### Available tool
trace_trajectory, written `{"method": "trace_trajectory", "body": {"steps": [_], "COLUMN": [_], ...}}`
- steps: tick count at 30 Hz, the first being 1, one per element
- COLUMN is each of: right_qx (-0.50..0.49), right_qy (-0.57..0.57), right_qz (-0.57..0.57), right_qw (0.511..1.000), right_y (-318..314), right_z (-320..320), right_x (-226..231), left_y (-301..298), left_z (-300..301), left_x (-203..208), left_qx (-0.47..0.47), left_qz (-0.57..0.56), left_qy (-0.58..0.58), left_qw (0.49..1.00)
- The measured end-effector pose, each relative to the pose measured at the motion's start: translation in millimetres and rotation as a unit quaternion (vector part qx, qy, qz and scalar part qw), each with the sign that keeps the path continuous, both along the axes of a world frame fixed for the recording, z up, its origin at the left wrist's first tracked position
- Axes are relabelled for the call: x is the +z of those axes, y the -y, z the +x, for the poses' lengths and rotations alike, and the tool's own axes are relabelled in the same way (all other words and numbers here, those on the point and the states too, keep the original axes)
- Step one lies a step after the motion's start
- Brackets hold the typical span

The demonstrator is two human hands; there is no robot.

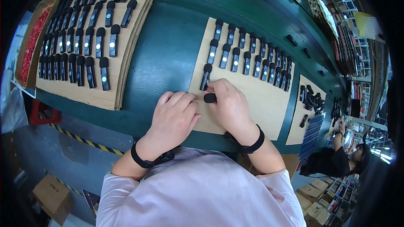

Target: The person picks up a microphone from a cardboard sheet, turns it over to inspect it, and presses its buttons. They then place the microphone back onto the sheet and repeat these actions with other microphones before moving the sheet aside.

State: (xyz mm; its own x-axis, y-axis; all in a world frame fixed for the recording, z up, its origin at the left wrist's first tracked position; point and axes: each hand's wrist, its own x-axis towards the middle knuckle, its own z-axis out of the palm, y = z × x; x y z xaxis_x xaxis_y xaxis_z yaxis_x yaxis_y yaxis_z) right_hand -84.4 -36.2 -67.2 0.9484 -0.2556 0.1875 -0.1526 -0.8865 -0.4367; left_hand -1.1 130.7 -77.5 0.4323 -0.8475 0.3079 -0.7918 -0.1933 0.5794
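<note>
My right hand [230, 104] is closed over a small black clip-on microphone [209, 98]; its round foam tip sticks out on the left while its body is hidden by the fingers. Just beyond the fingertips, another black microphone [206, 77] with a foam top lies at the left edge of a cardboard sheet [256, 105]. My left hand [174, 112] hovers at that sheet's near left corner, fingers curled and pressed together. Whatever it may hold is hidden. Further back on the sheet, two rows of similar microphones [235, 60] lie side by side, several with a lit round spot.
Stacked cardboard sheets [126, 63] with several rows of microphones lie left on the green table [164, 38]. Beyond them is a box of small red parts [35, 38]. On the right, another cardboard sheet [298, 122] bears a microphone pile. A co-worker [338, 159] sits at far right.
</note>
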Motion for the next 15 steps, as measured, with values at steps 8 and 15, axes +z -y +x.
{"method": "trace_trajectory", "body": {"steps": [8,15], "right_qx": [0.011,0.064], "right_qy": [-0.008,0.005], "right_qz": [0.049,0.194], "right_qw": [0.999,0.979], "right_y": [-7,-12], "right_z": [-10,-23], "right_x": [25,55], "left_y": [-6,-1], "left_z": [-4,4], "left_x": [19,35], "left_qx": [0.043,-0.04], "left_qz": [-0.043,-0.156], "left_qy": [-0.045,-0.077], "left_qw": [0.997,0.984]}}
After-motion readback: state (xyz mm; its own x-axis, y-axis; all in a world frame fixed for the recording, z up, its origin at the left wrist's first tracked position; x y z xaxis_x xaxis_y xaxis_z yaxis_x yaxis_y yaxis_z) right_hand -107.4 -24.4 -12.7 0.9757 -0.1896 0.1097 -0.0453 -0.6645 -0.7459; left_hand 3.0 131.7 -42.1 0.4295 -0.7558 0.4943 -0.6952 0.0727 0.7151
